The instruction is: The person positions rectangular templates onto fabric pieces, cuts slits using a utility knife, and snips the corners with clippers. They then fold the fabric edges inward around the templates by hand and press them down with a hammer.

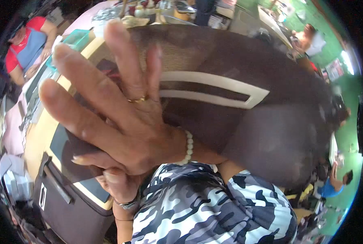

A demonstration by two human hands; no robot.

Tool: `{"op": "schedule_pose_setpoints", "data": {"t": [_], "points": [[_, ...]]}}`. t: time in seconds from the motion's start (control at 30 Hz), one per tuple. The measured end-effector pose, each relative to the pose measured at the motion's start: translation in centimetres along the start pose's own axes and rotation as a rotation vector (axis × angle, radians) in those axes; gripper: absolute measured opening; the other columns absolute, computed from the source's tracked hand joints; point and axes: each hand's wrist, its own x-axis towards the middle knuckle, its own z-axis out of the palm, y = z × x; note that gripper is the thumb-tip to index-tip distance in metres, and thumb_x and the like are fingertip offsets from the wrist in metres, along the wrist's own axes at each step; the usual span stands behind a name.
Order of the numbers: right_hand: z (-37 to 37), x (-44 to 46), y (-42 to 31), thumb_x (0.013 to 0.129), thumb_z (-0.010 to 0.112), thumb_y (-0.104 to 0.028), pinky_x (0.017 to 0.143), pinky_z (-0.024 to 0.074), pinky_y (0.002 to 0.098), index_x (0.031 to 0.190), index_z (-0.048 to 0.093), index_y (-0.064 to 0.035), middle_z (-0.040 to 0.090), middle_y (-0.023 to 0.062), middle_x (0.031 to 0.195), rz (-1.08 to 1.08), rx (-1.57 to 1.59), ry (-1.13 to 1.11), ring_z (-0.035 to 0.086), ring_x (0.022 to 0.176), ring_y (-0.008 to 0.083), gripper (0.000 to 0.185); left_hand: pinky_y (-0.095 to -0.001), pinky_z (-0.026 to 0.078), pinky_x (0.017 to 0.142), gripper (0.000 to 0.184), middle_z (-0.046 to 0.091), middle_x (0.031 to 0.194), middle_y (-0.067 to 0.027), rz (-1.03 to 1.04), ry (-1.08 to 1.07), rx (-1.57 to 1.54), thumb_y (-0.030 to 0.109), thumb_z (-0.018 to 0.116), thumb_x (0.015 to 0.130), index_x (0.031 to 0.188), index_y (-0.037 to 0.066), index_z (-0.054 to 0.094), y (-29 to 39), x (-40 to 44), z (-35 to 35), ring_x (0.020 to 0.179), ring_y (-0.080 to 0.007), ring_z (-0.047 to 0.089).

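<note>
My right hand (120, 110), with a ring and a pale bead bracelet, reaches in from the right, its fingers spread wide in front of a large dark brown sheet (214, 53). A pale, long frame-shaped outline (230, 83) shows on the sheet. Below and partly behind the right hand, my left hand (118, 185) has its thumb closed against the sheet's lower left part; its other fingers are mostly hidden. The sheet looks blurred and partly see-through at its edges.
A light wooden table edge (37, 138) runs down the left, with a dark brown case (67, 207) below. A teal tray (76, 38) lies at the upper left, near a person in red (37, 24). Bottles and containers stand at the top. Other people are at the right.
</note>
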Motion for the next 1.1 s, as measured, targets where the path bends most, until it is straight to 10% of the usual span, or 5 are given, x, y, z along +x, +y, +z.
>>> {"op": "schedule_pose_setpoints", "data": {"t": [0.1,0.2,0.53,0.83,1.1], "points": [[1.5,1.7,-2.3,0.079,0.056,-0.044,0.095,0.0079,0.0755,0.137,0.034,0.0003,0.028,0.0288,0.141,0.148,0.275,-0.055,0.011,0.132,0.0574,0.076,-0.0437,0.015,0.114,0.072,0.019,0.150,-0.0139,0.120,0.234,0.259,0.056,0.023,0.096,0.148,0.008,0.007,1.9,2.0,2.1,0.138,-0.0304,0.020],[6.1,4.3,-3.8,0.075,0.062,-0.048,0.093,0.0212,0.0679,0.125,0.049,0.0008,0.052,0.0263,0.116,0.207,0.274,0.338,0.042,0.118,0.0465,0.070,-0.0427,0.019,0.112,0.067,0.025,0.148,-0.0154,0.250,0.348,0.377,0.049,0.033,0.096,0.146,0.006,0.017,3.1,4.4,0.2,0.133,-0.0304,0.028],[-0.3,8.4,4.1,0.072,0.075,-0.040,0.057,0.0418,0.0239,0.094,0.070,-0.0103,0.061,0.0035,0.061,0.350,0.436,-0.712,0.053,0.055,0.0085,0.037,-0.0254,0.046,0.075,0.035,0.061,0.112,-0.0054,0.674,0.420,0.541,0.028,0.050,0.096,0.122,0.005,0.058,10.2,11.4,-4.2,0.090,-0.0128,0.057],[5.2,3.7,-0.6,0.076,0.063,-0.026,0.067,0.0497,0.0420,0.087,0.067,-0.0084,0.064,0.0161,0.073,0.155,0.770,-0.675,0.063,0.069,0.0349,0.021,-0.0331,0.045,0.087,0.047,0.061,0.116,-0.0123,1.159,0.761,1.703,0.032,0.050,0.096,0.130,-0.001,0.049,21.2,6.1,-21.2,0.098,-0.0209,0.059],[3.7,3.4,-18.9,0.072,0.056,-0.011,0.066,0.0466,0.0395,0.077,0.052,-0.0038,0.061,0.0108,0.073,-0.244,1.414,-0.781,0.065,0.072,0.0254,0.010,-0.0337,0.048,0.082,0.039,0.063,0.112,-0.0163,0.230,1.183,1.942,0.028,0.050,0.096,0.117,-0.004,0.058,33.8,-13.7,-35.8,0.094,-0.0242,0.062]]}}
